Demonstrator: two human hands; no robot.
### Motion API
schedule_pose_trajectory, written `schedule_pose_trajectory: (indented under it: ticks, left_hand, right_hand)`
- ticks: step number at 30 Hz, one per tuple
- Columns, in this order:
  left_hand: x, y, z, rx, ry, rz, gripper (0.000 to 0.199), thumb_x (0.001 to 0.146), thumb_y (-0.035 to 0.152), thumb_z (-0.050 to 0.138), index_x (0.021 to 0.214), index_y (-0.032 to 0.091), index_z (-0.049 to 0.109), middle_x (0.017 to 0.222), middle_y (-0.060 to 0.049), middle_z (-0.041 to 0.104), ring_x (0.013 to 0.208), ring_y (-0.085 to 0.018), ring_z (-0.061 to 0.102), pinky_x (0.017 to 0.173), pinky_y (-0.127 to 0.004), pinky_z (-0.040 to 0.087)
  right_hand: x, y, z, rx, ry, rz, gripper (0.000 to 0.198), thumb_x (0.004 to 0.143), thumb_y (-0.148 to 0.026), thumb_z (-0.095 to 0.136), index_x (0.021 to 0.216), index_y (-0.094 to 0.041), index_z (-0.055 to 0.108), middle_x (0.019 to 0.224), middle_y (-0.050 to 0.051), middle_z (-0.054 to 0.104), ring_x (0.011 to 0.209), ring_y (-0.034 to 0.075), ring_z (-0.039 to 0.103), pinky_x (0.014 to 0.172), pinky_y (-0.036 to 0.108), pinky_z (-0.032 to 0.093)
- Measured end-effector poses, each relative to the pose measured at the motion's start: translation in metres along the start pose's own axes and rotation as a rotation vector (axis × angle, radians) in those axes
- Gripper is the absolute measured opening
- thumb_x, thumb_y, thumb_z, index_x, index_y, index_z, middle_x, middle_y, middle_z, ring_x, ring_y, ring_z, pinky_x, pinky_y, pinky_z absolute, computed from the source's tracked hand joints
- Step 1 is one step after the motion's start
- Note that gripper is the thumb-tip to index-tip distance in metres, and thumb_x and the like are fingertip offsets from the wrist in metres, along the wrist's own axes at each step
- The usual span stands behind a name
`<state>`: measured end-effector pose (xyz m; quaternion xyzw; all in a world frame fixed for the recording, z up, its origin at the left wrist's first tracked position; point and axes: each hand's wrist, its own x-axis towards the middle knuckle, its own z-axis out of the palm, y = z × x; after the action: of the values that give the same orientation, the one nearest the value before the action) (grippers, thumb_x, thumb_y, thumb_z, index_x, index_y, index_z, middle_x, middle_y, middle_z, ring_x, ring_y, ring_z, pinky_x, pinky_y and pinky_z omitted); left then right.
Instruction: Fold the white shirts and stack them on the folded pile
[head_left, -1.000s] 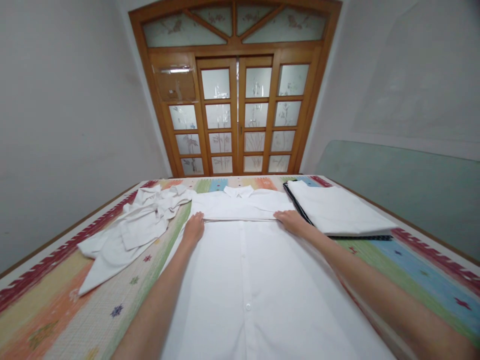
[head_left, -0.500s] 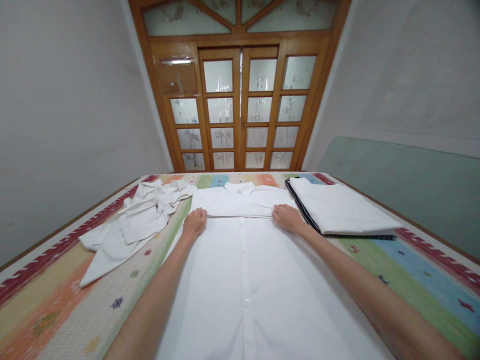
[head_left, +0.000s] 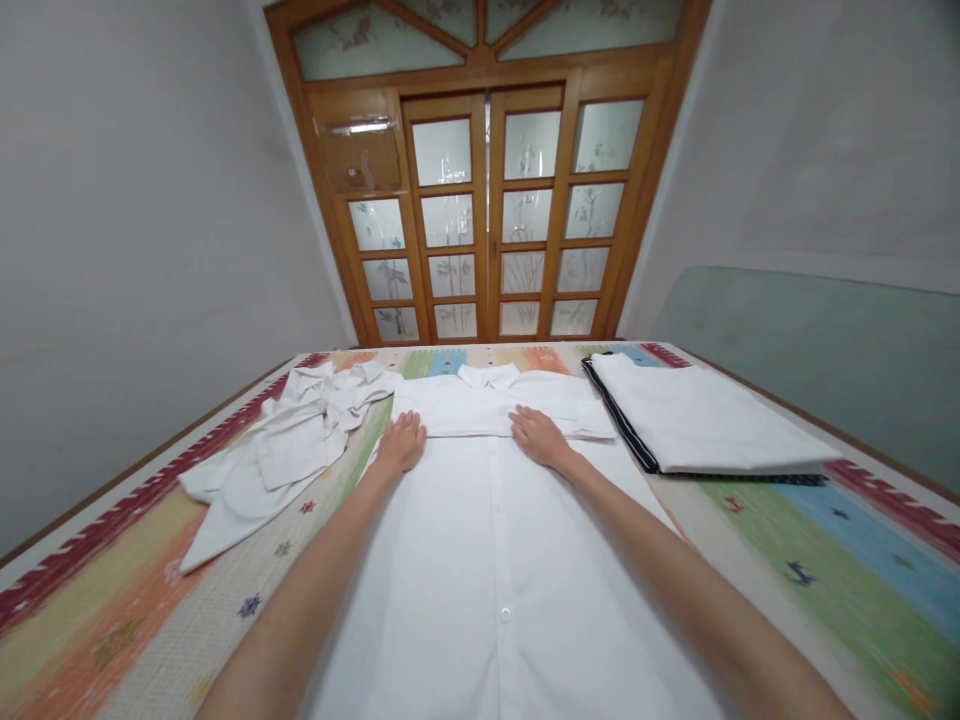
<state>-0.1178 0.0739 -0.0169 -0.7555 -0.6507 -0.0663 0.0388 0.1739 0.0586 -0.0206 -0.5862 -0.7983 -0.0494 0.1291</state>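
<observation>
A white button-up shirt (head_left: 495, 560) lies flat, front up, on a colourful striped cover (head_left: 127, 610), its collar toward the doors. Its sleeves are folded across the chest in a band (head_left: 465, 415). My left hand (head_left: 402, 441) rests flat on the left end of that band, fingers apart. My right hand (head_left: 535, 435) lies flat near the band's middle, just right of the button line. Neither hand holds anything.
A crumpled white garment (head_left: 281, 450) lies to the left of the shirt. To the right sits a folded white stack (head_left: 705, 420) with a dark edge. Wooden glass-paned doors (head_left: 487, 220) stand beyond the surface's far edge. White walls close in on both sides.
My right hand has slid left along the folded sleeve band, from its right end toward the middle. Both hands, curled at the band's edge before, now lie flat. The view shifted slightly.
</observation>
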Motion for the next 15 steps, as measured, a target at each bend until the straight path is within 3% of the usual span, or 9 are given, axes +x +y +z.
schedule_pose_trajectory:
  ticks: [4, 8, 15]
  left_hand:
    - [0.019, -0.003, 0.001, -0.007, -0.123, -0.062, 0.061, 0.099, 0.045, 0.016, 0.148, 0.013, 0.033, 0.156, -0.016, 0.028, 0.146, -0.031, 0.021, 0.114, -0.052, 0.022]
    - [0.042, -0.01, 0.004, -0.006, -0.179, -0.095, 0.074, 0.096, 0.054, 0.022, 0.15, 0.005, 0.025, 0.158, -0.021, 0.018, 0.146, -0.034, 0.017, 0.115, -0.048, 0.021]
    - [0.061, -0.028, 0.012, -0.042, -0.145, -0.166, 0.081, 0.093, 0.06, 0.022, 0.148, 0.0, 0.028, 0.155, -0.025, 0.022, 0.146, -0.032, 0.021, 0.115, -0.046, 0.021]
  right_hand:
    - [-0.002, 0.003, 0.008, 0.022, 0.016, 0.029, 0.045, 0.097, -0.026, 0.035, 0.136, -0.011, 0.052, 0.145, 0.015, 0.048, 0.136, 0.023, 0.042, 0.112, 0.037, 0.029]
    - [-0.002, 0.004, 0.012, 0.031, 0.042, 0.061, 0.048, 0.096, -0.026, 0.036, 0.138, -0.008, 0.049, 0.143, 0.017, 0.05, 0.135, 0.023, 0.044, 0.113, 0.038, 0.03]
    - [-0.001, 0.007, 0.019, 0.042, 0.084, 0.035, 0.046, 0.096, -0.026, 0.037, 0.134, -0.007, 0.053, 0.141, 0.017, 0.052, 0.134, 0.024, 0.045, 0.113, 0.039, 0.032]
